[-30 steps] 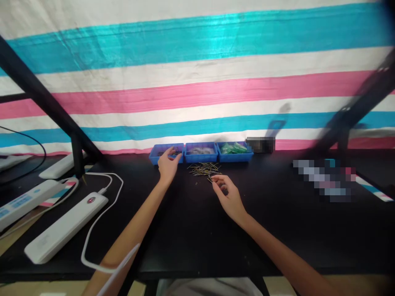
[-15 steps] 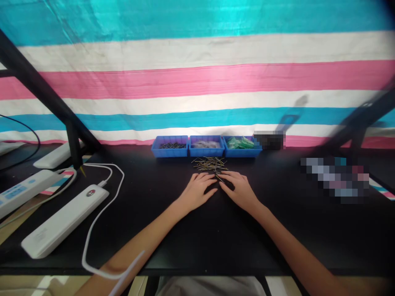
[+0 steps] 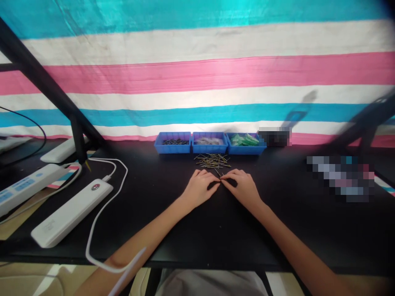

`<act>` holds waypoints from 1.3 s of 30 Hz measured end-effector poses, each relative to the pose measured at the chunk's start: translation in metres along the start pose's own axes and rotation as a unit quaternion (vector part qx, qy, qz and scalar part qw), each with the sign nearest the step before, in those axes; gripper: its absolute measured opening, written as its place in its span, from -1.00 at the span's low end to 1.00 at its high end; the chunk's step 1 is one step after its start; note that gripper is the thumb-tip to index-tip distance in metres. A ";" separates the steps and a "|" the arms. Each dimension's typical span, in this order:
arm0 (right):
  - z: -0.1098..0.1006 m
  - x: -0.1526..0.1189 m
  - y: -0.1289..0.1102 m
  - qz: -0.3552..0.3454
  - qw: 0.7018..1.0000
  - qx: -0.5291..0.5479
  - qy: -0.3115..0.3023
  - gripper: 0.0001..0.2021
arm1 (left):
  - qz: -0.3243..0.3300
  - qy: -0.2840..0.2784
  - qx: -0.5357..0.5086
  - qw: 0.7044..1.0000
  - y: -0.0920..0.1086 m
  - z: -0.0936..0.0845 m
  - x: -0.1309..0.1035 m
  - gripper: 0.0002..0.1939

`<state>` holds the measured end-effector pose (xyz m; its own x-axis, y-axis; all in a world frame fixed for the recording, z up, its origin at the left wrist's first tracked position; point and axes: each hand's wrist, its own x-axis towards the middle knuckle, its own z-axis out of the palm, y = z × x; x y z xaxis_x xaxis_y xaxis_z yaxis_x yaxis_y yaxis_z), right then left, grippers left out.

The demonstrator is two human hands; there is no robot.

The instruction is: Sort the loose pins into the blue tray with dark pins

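My left hand (image 3: 201, 187) and my right hand (image 3: 242, 187) meet at their fingertips just above the black tabletop. Both thumbs and index fingers are drawn together in pinches. Thin metal rods (image 3: 217, 172), screw- or nail-like, show right at the fingertips, one of them by the right pinch. What the left pinch holds is too small to make out. Just beyond the hands lies a loose pile of thin gold and silver metal rods (image 3: 212, 160), similar to screws or nails.
Behind the pile, three blue bins stand in a row: the left bin (image 3: 173, 149) holds dark screw-like pieces, the middle bin (image 3: 210, 149) pale translucent pieces, the right bin (image 3: 247, 150) green pieces. A white power bank (image 3: 72, 213), its cable (image 3: 92, 230) and a power strip (image 3: 27, 183) lie left.
My fingertips have come together, and the thumbs and index fingers have closed into pinches. The whole view has shifted slightly.
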<state>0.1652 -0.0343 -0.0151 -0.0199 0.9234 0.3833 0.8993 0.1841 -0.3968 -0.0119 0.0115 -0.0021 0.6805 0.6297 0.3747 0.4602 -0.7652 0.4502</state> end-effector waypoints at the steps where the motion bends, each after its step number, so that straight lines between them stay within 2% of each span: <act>1: -0.001 0.000 0.001 0.006 1.000 0.003 0.001 -0.89 | -0.011 0.004 -0.006 1.000 0.000 0.001 0.000 -0.82; 7: 0.001 0.000 -0.003 -0.002 0.997 0.068 0.021 -0.88 | -0.084 0.021 -0.042 0.995 -0.002 0.006 0.001 -0.76; 14: -0.005 0.000 -0.016 0.017 0.988 0.150 0.027 -0.87 | -0.117 0.100 -0.150 0.977 0.002 0.001 0.003 -0.81; 20: -0.005 -0.001 -0.021 0.020 0.982 0.189 0.024 -0.88 | -0.146 0.130 -0.229 0.954 0.007 0.000 0.004 -0.84; 28: -0.009 -0.002 -0.027 0.037 0.961 0.272 0.020 -0.87 | -0.153 0.150 -0.269 0.939 0.006 -0.001 0.005 -0.82; 33: -0.012 0.002 -0.022 0.057 0.947 0.311 0.060 -0.86 | -0.137 0.131 -0.279 0.941 0.006 -0.003 0.006 -0.84; 39: -0.010 0.003 -0.026 0.035 0.932 0.354 0.063 -0.89 | -0.060 0.069 -0.246 0.965 0.011 -0.004 0.005 -0.90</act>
<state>0.1461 -0.0399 0.0050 0.1193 0.9027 0.4135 0.3811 0.3429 -0.8586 -0.0057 0.0071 0.0081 0.5404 0.7481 0.3851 0.1823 -0.5509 0.8144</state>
